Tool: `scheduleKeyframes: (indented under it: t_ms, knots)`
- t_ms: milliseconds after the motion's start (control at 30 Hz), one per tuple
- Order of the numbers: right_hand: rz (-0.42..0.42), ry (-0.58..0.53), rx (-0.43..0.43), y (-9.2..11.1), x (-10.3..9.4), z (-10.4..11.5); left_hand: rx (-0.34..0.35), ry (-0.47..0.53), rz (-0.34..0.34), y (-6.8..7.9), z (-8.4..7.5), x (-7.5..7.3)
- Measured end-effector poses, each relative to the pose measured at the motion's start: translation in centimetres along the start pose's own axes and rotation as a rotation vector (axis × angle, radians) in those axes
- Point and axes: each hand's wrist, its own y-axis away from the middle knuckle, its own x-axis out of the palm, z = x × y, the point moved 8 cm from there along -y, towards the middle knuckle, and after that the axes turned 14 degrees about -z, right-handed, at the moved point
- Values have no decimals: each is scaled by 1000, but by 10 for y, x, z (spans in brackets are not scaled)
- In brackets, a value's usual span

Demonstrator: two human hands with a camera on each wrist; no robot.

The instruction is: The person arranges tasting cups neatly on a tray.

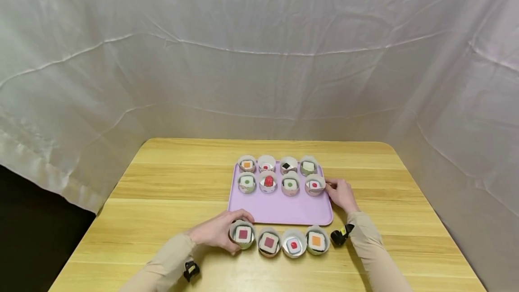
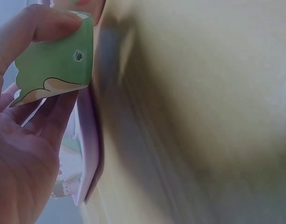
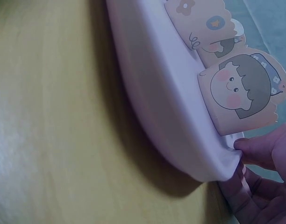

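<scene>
My left hand (image 1: 220, 230) grips a green paper cup (image 2: 59, 58) round its sides, thumb on one side and fingers on the other. Inside this cup sits a white square sushi piece (image 1: 243, 234) with a dark red centre. At the right edge of the lilac tray (image 1: 279, 211), my right hand (image 1: 342, 193) pinches the rim, its thumb (image 3: 255, 148) on top and fingers below. A pink cup (image 3: 243, 95) printed with a child's face stands on the tray beside that thumb. Two rows of paper cups holding sushi pieces fill the tray's far half.
In front of the tray, to the right of the held cup, three more cups stand in a row: one with a dark red centre (image 1: 269, 242), a white one (image 1: 293, 244) and one with an orange centre (image 1: 318, 240). Pale curtains (image 1: 259, 84) surround the wooden table (image 1: 162, 184).
</scene>
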Motion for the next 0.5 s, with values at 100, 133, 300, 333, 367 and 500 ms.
scheduleKeyframes:
  t_ms: [100,133,300,333,367,500]
  knots:
    - [-4,2,-4,0,0,-1,-7,12,-8,-2,-1,-4]
    - [-4,3,-7,-1,-1,-1,-10,21,-11,-3,-2,-5]
    - [-4,5,-12,0,-1,1,-35,77,-24,-7,0,-9]
    - [-3,3,-10,0,-1,1,-39,84,-27,-8,0,-10]
    - [-3,2,-8,0,-1,1,-42,91,-30,-9,1,-11]
    - [3,-4,3,0,-1,1,-23,109,-37,-12,-1,-16]
